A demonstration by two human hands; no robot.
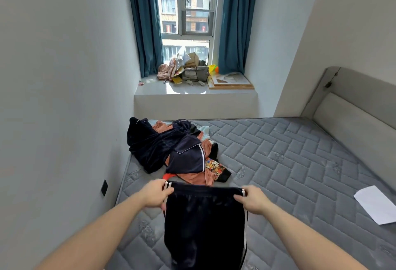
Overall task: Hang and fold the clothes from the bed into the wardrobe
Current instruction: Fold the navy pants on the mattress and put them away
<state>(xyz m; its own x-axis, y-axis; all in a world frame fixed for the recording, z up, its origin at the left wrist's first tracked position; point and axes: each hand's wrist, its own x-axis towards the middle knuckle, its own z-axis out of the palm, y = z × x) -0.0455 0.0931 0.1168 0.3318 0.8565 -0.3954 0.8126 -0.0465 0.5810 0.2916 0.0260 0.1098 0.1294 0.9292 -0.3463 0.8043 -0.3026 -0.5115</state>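
A wide bed [278, 158] with a bare grey quilted mattress fills the lower part of the head view, its padded headboard [353, 106] along the right. Beyond its far edge a deep window sill [192, 91] carries a jumble of bags and boxes [188, 68] between teal curtains [147, 23]. On the mattress near the left wall lies a heap of clothes [171, 151], dark navy pieces tangled with orange and patterned ones. Nearer, a pair of dark trousers [203, 222] with white side stripes hangs above the mattress, held up by the waistband and stretched flat between both hands. The left hand [155, 192] grips the left end of the waistband, fingers curled round the fabric; the right hand [251, 199] pinches the right end likewise. A white sheet of paper [375, 205] lies on the mattress, well apart, at the right.
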